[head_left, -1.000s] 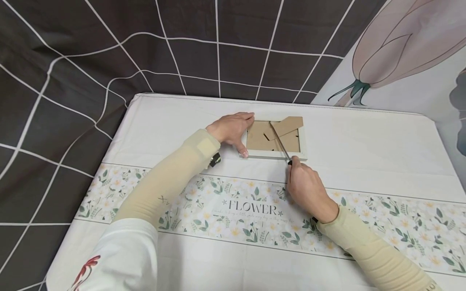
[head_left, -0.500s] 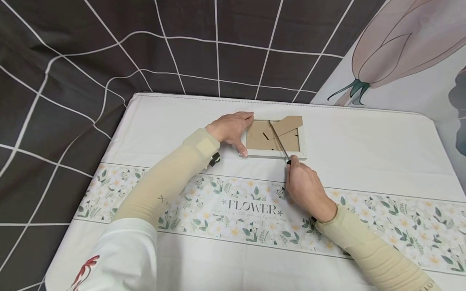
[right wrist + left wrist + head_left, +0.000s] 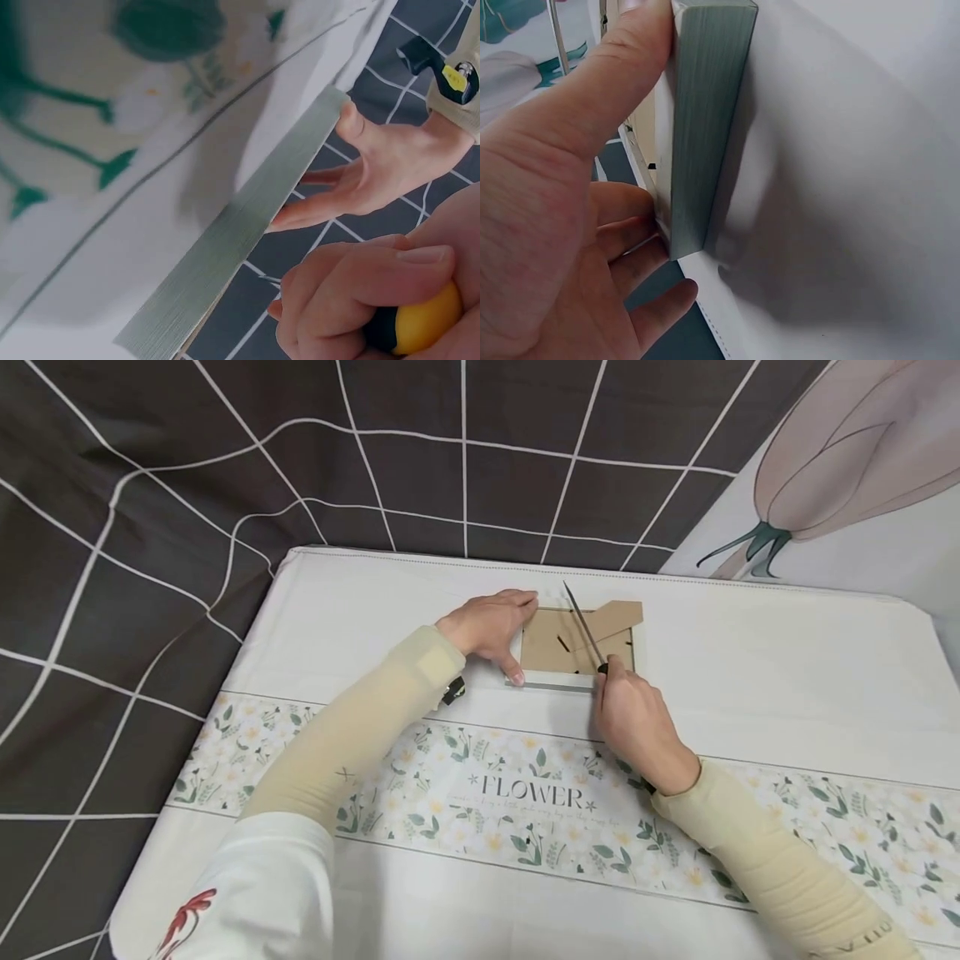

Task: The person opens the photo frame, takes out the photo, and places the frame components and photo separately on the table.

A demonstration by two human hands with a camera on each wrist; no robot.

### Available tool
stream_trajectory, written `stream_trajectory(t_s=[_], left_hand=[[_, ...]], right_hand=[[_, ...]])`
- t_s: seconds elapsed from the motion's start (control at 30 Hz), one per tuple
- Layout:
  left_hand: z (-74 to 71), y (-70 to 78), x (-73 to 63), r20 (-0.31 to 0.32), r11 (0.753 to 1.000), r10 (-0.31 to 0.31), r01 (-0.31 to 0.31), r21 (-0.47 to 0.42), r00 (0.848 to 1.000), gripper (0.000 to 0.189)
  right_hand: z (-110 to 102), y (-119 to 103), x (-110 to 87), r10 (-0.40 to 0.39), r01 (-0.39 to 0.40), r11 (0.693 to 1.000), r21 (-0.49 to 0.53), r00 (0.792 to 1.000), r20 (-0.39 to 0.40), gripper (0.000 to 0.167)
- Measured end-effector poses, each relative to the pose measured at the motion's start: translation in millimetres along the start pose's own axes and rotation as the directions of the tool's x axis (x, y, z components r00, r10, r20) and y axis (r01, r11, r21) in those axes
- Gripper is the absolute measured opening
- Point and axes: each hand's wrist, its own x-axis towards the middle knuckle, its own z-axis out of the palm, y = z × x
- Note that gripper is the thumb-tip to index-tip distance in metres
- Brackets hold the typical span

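- Picture frame (image 3: 577,647) lies face down at the far middle of the table (image 3: 750,652), cardboard back up, near edge looking tipped up a little off the cloth.
- Left hand (image 3: 491,625) has the frame's left end: thumb runs along the near white edge, fingers lie flat over the far left corner. A spread, bracing hold, not a fist.
- Wrist view confirms it: thumb (image 3: 607,90) pressed against the frame's thick side wall, the other fingers loosely curled behind.
- Right hand (image 3: 633,722) is wrapped tight round a screwdriver (image 3: 585,627), its yellow-and-black handle (image 3: 416,326) buried in the fist.
- The shaft slants up and left across the cardboard back, tip out past the far edge; whether it touches a tab, I cannot tell.
- Handling call: the frame looks light and stiff, the backing thin and easy to gouge, any glass underneath fragile.
- Best held by the solid rails at the ends, as the left hand does, never by the cardboard stand (image 3: 611,618).
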Motion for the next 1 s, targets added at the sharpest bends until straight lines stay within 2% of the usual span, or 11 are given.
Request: stream_trajectory(t_s=[0.33, 0.53, 0.77, 1.0], left_hand=[[3.2, -2.2, -5.5, -0.003, 0.999, -0.012, 0.012, -0.033, 1.0, 0.131], [3.6, -2.0, -5.8, -0.008, 0.999, -0.009, 0.009, -0.039, 1.0, 0.132], [1.2, -0.5, -4.7, -0.017, 1.0, -0.004, 0.004, -0.031, 1.0, 0.131], [-1.3, 1.4, -4.8, -0.015, 0.999, -0.001, 0.0, -0.038, 1.0, 0.131]], right_hand=[[-8, 0, -12.2, 0.018, -0.017, 1.0, -0.021, 0.999, 0.049, 0.04], [-11, 4, -21.9, 0.02, -0.017, 0.999, -0.039, 0.997, 0.073, 0.035], [-13, 5, -27.6, 0.019, -0.011, 0.997, -0.076, 0.994, 0.106, 0.039], [-17, 4, -31.2, 0.027, -0.019, 0.998, -0.066, 0.993, 0.117, 0.04]])
